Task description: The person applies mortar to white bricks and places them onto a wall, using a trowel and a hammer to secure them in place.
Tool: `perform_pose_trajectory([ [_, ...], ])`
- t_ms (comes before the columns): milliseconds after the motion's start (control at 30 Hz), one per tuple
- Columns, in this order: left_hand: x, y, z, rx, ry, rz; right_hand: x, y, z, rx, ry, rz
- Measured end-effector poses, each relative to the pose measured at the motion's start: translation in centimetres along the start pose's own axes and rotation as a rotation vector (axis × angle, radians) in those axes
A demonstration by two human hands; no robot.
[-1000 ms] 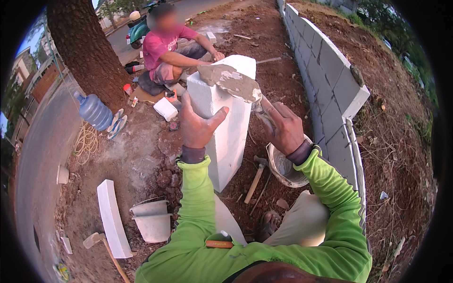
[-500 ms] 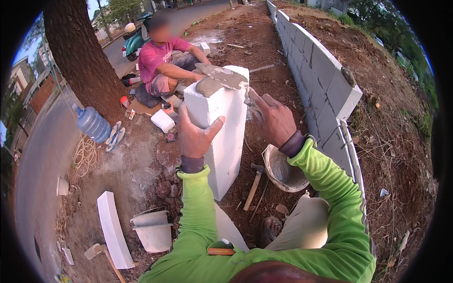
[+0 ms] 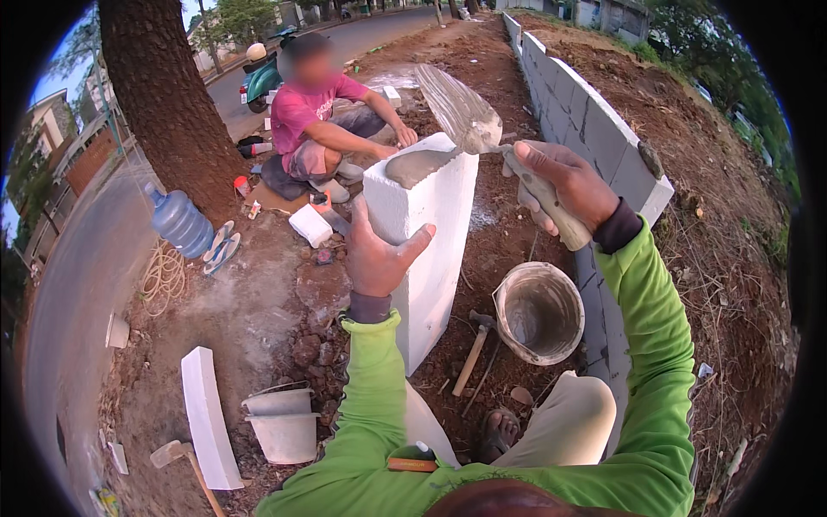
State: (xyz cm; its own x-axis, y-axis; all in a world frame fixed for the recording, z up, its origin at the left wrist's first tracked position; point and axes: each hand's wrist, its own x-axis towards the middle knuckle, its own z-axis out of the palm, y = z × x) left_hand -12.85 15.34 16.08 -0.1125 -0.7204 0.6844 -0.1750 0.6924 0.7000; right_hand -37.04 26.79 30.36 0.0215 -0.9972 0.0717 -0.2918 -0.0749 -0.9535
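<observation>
A tall white block [image 3: 429, 267] stands before me, with grey mortar [image 3: 418, 169] spread on its top. My left hand [image 3: 383, 252] grips the block's upper left corner, thumb on the front face. My right hand [image 3: 564, 189] is closed on the handle of a trowel [image 3: 458, 110], whose mortar-streaked blade is raised above and behind the block's top. Below my right hand sits a bucket [image 3: 538, 312] smeared with grey inside, and a hammer [image 3: 468, 362] lies beside it.
A co-worker [image 3: 306, 129] sits by a tree [image 3: 159, 103], near a water jug [image 3: 177, 215] and rope [image 3: 159, 276]. A low block wall [image 3: 586, 121] runs along the right. Another white piece [image 3: 209, 418] and stacked buckets [image 3: 280, 422] are at lower left. A road lies beyond.
The trowel has lifted off the block's top, its blade turned upward, and my right hand has moved right and slightly up. A layer of mortar now shows on the top. My left hand still grips the block.
</observation>
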Motion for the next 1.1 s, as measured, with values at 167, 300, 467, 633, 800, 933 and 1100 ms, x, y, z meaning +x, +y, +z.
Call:
perform_pose_trajectory([
  [167, 0.4, 0.7, 0.0, -0.110, -0.008, 0.038, 1.5, 0.4, -0.9, -0.010, -0.183, 0.279],
  [300, 0.1, 0.0, 0.0, -0.106, -0.025, 0.028, -3.6, 0.7, -3.3, -0.042, -0.229, 0.394],
  [467, -0.3, 0.1, -1.0, -0.118, -0.035, -0.036, -11.7, 4.4, -4.7, -0.132, -0.017, 0.624],
  [633, 0.5, -1.0, 1.0, -0.129, -0.020, 0.057, -16.9, 14.4, -8.5, -0.809, 0.102, 0.395],
  [800, -0.8, -1.6, 0.1, -0.184, -0.018, -0.017, -13.3, 21.9, -6.2, -1.479, 0.034, 0.569],
  [933, -0.7, -0.8, 1.0, -0.202, -0.020, 0.007, -10.4, 28.1, -6.1, -1.733, -0.062, 0.492],
  [1100, -1.0, -0.8, 2.5, -0.257, -0.043, 0.038, -9.0, 31.4, -4.5, -1.710, -0.035, 0.373],
])
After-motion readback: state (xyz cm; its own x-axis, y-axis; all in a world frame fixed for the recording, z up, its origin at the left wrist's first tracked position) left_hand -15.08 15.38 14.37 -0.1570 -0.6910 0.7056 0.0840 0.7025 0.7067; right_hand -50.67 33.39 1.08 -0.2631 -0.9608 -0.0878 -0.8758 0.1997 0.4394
